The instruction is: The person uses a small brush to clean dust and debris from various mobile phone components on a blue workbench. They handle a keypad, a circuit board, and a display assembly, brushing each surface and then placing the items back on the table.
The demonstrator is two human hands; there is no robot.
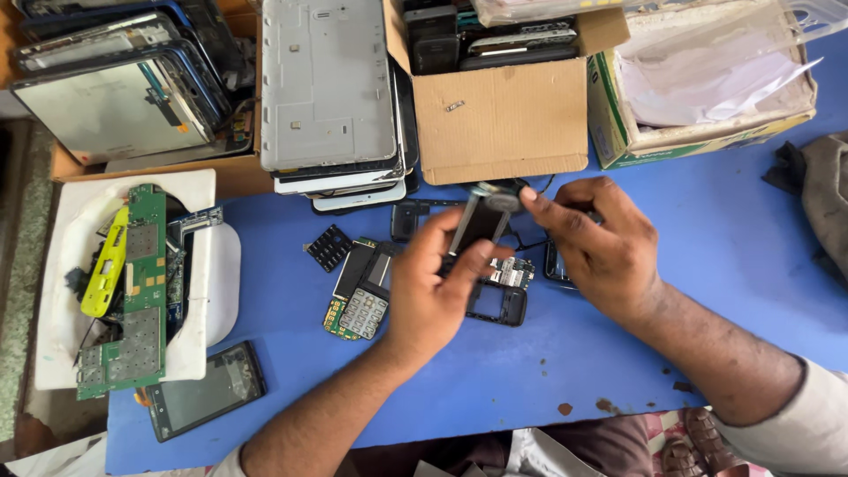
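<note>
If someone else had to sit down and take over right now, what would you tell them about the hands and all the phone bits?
Left hand: holds a small phone part with a dark screen above the blue table.
Right hand: fingertips pinch a small round grey piece at the top of that part, where thin black wires trail.
Under the hands: a black phone frame and a small circuit board. To the left lies a keypad board and a loose black keypad mat.
Done: the phone lies in separate pieces.
Left: the screen part and the round piece are not yet set down.
</note>
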